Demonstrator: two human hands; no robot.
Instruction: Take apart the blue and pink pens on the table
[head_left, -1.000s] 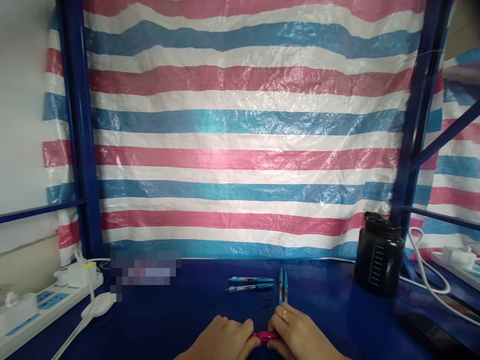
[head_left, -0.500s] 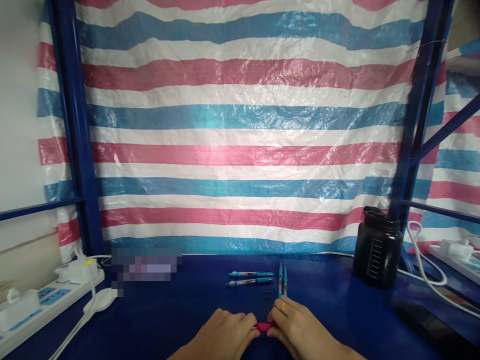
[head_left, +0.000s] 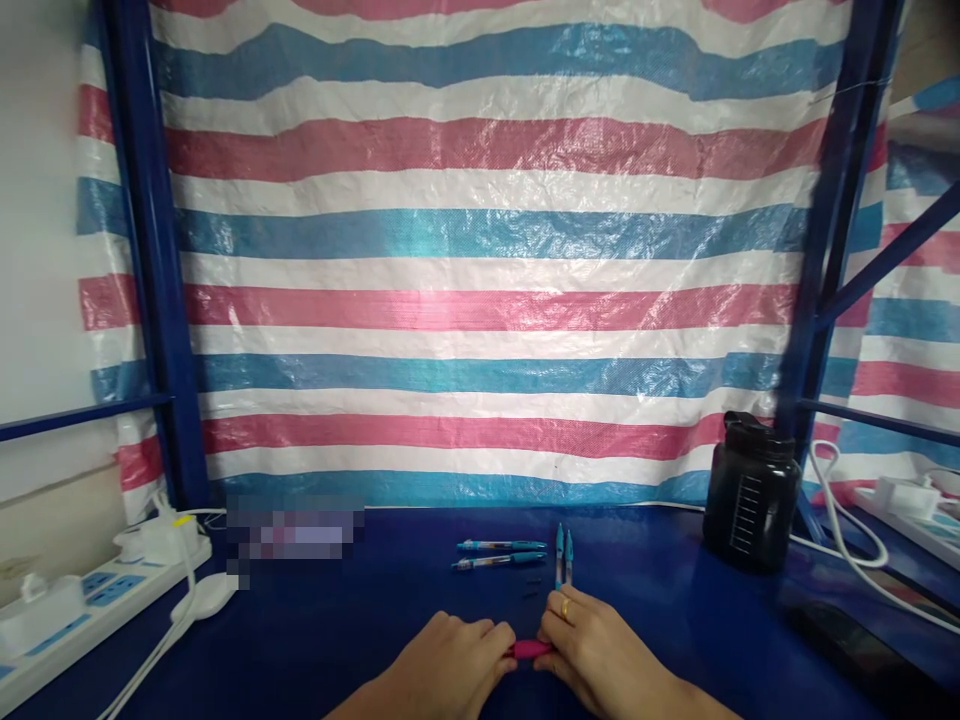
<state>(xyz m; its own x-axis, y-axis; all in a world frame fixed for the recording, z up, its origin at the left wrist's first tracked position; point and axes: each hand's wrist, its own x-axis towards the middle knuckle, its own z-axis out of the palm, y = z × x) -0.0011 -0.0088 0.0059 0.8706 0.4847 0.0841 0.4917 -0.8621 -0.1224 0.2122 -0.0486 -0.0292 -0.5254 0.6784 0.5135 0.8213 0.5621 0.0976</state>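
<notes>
Near the desk's front edge my left hand and my right hand are closed on opposite ends of a pink pen. Only its short middle stretch shows; both ends are hidden by my fingers. A gold ring is on my right hand. Just beyond that hand, two blue pens point away from me, their near ends covered by the fingers. Two more blue pens lie crosswise to the left. Small dark pieces rest between the pens and my hands.
A black bottle stands at the back right, with a dark phone-like slab in front of it. White power strips and cables lie at both sides. A striped sheet hangs behind the blue desk.
A little more of the pink pen shows between my hands, which have moved very slightly apart. The blue pens and the small dark pieces lie as before.
</notes>
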